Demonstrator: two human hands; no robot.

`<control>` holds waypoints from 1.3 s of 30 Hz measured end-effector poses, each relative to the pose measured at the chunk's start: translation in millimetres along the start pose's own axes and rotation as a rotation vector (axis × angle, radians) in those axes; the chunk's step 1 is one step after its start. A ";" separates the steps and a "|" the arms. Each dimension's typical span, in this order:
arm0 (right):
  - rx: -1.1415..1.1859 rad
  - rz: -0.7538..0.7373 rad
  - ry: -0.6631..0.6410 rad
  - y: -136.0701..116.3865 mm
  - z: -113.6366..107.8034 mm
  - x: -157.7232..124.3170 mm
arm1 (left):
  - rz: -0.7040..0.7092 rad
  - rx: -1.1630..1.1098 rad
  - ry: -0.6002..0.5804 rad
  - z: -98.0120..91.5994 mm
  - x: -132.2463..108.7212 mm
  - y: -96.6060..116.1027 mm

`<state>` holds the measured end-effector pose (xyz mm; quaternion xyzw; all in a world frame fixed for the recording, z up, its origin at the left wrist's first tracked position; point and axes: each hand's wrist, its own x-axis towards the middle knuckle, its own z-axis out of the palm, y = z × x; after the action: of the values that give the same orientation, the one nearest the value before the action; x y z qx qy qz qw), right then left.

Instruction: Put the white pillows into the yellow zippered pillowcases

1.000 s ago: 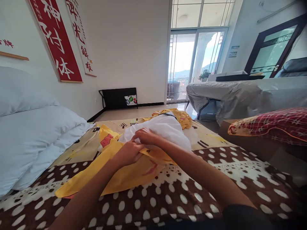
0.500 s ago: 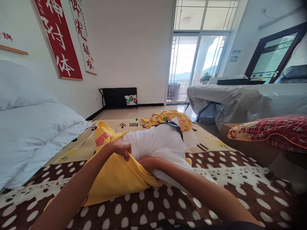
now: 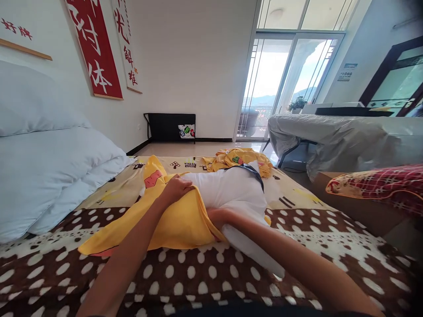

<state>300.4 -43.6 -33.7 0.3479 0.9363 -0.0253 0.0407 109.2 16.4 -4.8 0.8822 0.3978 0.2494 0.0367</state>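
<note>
A yellow cloth [image 3: 178, 220] with pink patches lies partly over a white stuffed form [image 3: 231, 189] on the bed. My left hand [image 3: 178, 188] is closed on the upper edge of the yellow cloth, against the white form's left end. Lower and to the right, my right hand [image 3: 216, 216] reaches in at the cloth's right edge beside the white form; its fingers are hidden. A dark band [image 3: 253, 171] crosses the white form's far right end. Behind it sits a crumpled yellow cloth [image 3: 244, 157].
White pillows [image 3: 56, 171] are stacked on the left. The bed has a brown and cream dotted blanket [image 3: 205, 281]. A red checked cushion [image 3: 380, 187] lies at the right, near a plastic-covered table [image 3: 330, 132]. A black folded panel [image 3: 165, 127] leans by the wall.
My left hand has drawn the yellow cloth's edge up over the white form, covering more of its left end. The view has shifted, with the scene lying slightly further right.
</note>
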 end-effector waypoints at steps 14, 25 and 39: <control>0.160 0.251 0.199 86.0 -105.6 37.1 | -0.173 -0.140 0.125 70.0 -51.4 -42.1; 0.096 0.602 0.173 107.2 15.3 84.2 | -0.295 -0.351 0.227 78.5 -55.4 -43.8; -0.204 0.466 0.544 28.5 14.4 55.6 | -0.253 0.175 0.161 -6.9 10.2 13.8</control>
<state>277.9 13.0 -53.8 0.5397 0.8064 0.1714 -0.1707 121.1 13.5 9.1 0.8020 0.5275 0.2772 -0.0410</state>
